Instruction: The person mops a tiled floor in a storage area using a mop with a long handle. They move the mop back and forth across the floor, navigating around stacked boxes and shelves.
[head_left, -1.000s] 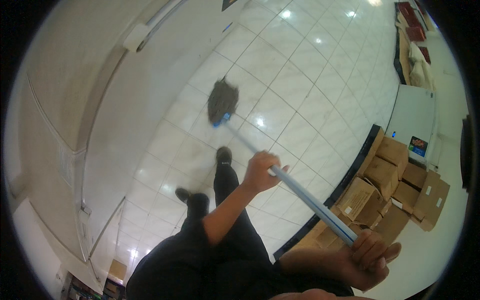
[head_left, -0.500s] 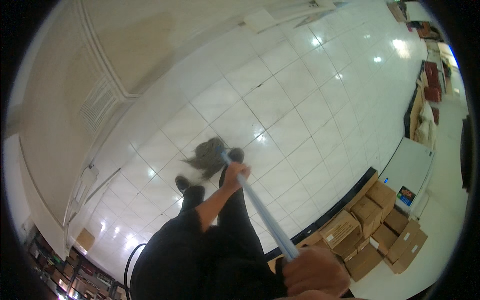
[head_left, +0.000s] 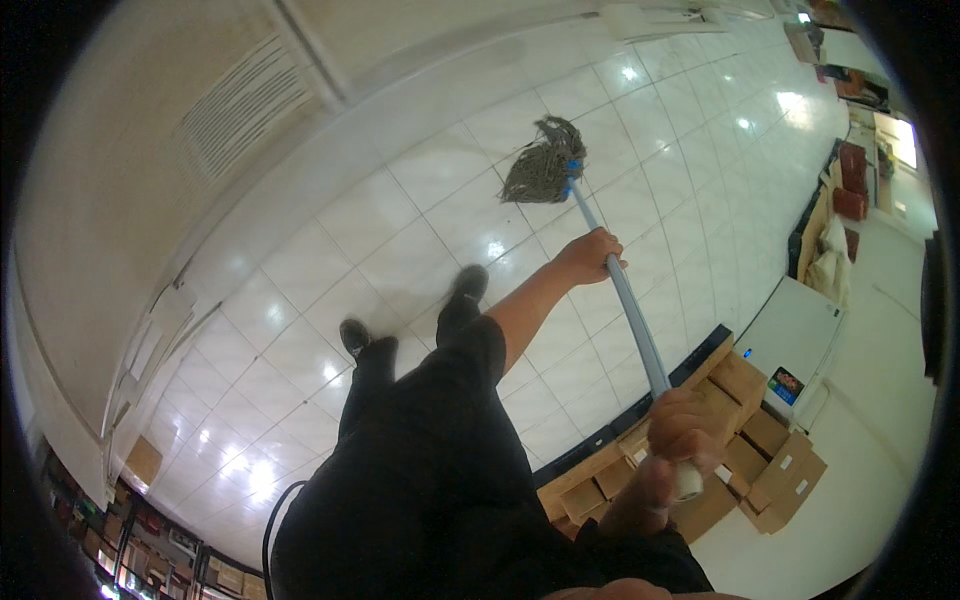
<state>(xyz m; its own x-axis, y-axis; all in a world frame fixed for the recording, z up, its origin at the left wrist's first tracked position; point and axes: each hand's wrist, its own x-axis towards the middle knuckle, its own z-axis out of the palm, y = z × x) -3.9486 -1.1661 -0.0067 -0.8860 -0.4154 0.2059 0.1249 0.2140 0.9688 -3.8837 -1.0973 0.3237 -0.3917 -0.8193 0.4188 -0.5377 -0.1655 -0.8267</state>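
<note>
A string mop with a grey, shaggy head and a blue socket rests on the white tiled floor ahead of me. Its pale grey handle slants back toward my right side. Partway down that handle, my left hand is closed round it, the arm stretched forward. My right hand grips the upper part, just below the whitish end cap. Both my shoes stand on the tiles, to the left of the handle.
Cardboard boxes are piled along the right, behind a dark low edge. Beyond them lies a white panel-like appliance. Large pale cabinets with a vent grille line the left. Stocked shelves show at lower left.
The mop head has swung from beside my feet forward and to the right across the floor. Both hands moved with the handle, the left one reaching farther out.
</note>
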